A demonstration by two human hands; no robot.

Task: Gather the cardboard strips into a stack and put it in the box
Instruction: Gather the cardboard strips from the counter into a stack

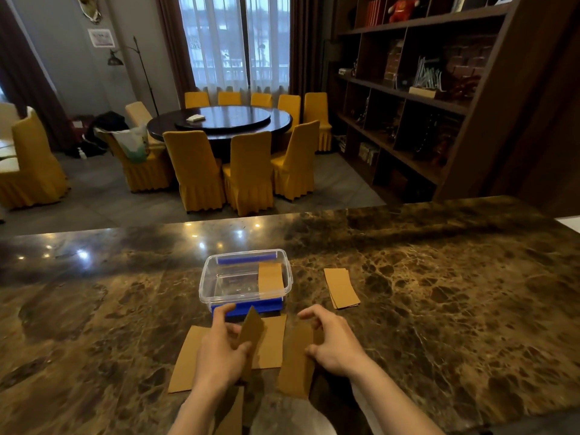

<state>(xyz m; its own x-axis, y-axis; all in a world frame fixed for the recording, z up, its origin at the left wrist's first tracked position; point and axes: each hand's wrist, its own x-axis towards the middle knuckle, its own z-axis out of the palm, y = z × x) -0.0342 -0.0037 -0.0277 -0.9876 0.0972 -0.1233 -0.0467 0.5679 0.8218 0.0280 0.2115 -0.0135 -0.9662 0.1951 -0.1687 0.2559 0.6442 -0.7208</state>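
- L hand (pixel 219 350) pinches a tilted cardboard strip (pixel 252 324), thumb + fingers.
- R hand (pixel 334 339) just right of it, fingers spread, holding nothing, over flat strip (pixel 296 359).
- Clear box (pixel 246 279) just beyond L grip.

A dark brown marbled surface (pixel 439 277) fills the lower half of the frame, glossy with small light reflections at its upper left. Beyond it, at centre, a round dark dining table (pixel 219 122) is ringed by yellow-covered chairs (pixel 249 171). A curtained window (pixel 235 39) sits at top centre. A dark wooden bookshelf (pixel 423 89) occupies the upper right, a floor lamp (pixel 116 58) the upper left.
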